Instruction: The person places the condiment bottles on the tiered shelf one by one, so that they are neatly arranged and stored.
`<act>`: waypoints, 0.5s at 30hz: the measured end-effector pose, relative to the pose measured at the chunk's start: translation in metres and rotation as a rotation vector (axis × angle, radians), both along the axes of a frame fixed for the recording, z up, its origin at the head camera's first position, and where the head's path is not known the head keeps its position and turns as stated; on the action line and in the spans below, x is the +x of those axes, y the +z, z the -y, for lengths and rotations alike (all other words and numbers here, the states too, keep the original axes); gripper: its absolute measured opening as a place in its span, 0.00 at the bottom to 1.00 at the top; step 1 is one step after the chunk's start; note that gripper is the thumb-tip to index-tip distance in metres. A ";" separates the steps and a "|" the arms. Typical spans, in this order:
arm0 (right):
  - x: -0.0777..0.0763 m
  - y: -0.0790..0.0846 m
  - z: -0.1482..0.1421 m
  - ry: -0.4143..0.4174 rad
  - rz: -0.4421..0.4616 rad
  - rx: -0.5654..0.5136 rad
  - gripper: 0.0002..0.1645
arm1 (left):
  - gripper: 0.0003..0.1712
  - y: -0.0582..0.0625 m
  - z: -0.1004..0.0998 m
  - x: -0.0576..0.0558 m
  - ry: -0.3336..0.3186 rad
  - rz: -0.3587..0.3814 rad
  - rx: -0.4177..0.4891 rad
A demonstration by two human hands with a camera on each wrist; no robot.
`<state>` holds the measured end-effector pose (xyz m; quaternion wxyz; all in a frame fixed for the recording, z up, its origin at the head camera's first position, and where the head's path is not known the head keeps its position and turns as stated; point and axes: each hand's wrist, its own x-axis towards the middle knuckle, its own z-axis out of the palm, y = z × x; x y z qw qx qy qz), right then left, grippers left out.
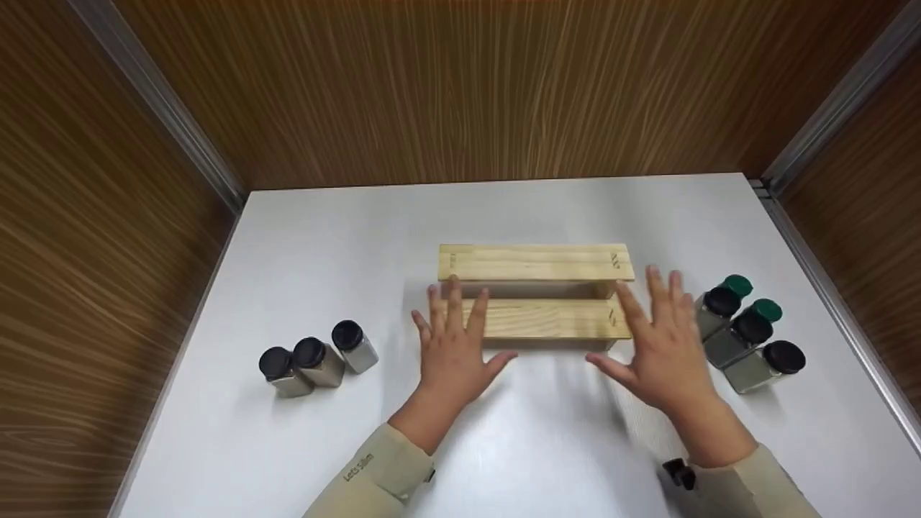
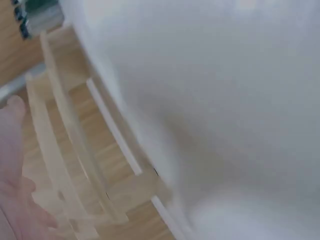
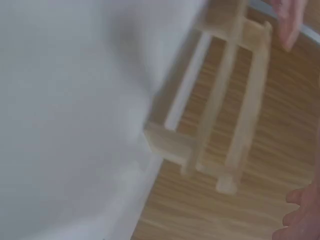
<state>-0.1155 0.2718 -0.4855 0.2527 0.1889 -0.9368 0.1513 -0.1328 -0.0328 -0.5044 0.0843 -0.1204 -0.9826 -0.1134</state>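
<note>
A two-tier pale wooden rack [image 1: 536,262] stands on the white table, also seen blurred in both wrist views. My left hand [image 1: 452,360] is spread with straight fingers at the rack's front left, its fingertips overlapping the lower tier in the head view. On the other side, my right hand [image 1: 665,352] is spread too, thumb pointing inward, beside the rack's right end. Neither hand holds anything; whether fingertips touch the wood I cannot tell. In the left wrist view part of the left hand [image 2: 12,175] shows at the left edge.
Three black-capped jars [image 1: 320,363] of pale contents stand at the left. Right of my right hand is a group of several jars [image 1: 752,345], some with black caps and some with green. Wood-grain panels [image 1: 489,93] wall the table at the back and sides.
</note>
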 end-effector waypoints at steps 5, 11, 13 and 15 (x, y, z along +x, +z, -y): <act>0.011 0.012 -0.020 -0.029 -0.105 -0.153 0.58 | 0.59 -0.003 0.017 -0.003 0.082 0.029 0.303; 0.026 0.012 -0.054 -0.118 -0.191 -0.372 0.62 | 0.58 -0.015 0.031 -0.006 0.133 0.103 0.536; 0.033 0.008 -0.069 -0.171 -0.197 -0.455 0.65 | 0.57 -0.017 0.032 -0.007 0.136 0.141 0.576; 0.039 0.004 -0.083 -0.218 -0.202 -0.546 0.64 | 0.55 -0.019 0.033 -0.008 0.129 0.161 0.621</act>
